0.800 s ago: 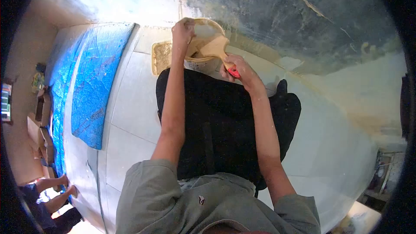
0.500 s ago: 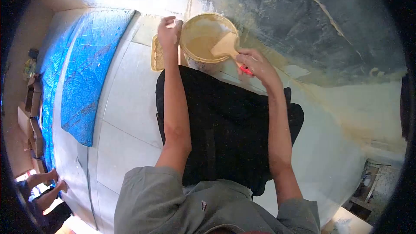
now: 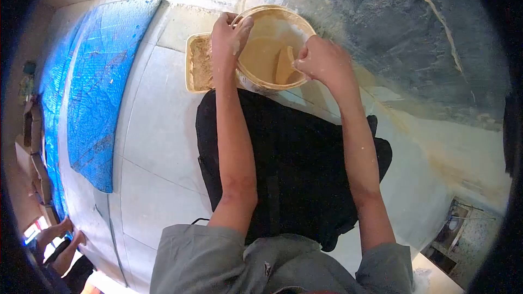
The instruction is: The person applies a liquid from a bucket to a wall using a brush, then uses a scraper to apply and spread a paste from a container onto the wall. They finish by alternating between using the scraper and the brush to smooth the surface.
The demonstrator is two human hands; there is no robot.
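Both arms reach forward, almost straight, over the black cloth-covered legs. The left hand (image 3: 230,35) is bent around the left edge of a round cream plastic bucket (image 3: 275,24), its thumb over the rim and its other fingers partly hidden. The right hand (image 3: 325,61) is curled into a fist at the bucket's opposite edge, wrist bent inward, holding a flat tan scraper (image 3: 284,65) whose handle the fist hides; the blade extends left of those fingers, inside the bucket. Just left of the left fingers lies a rectangular cream tray (image 3: 188,71) of tan paste.
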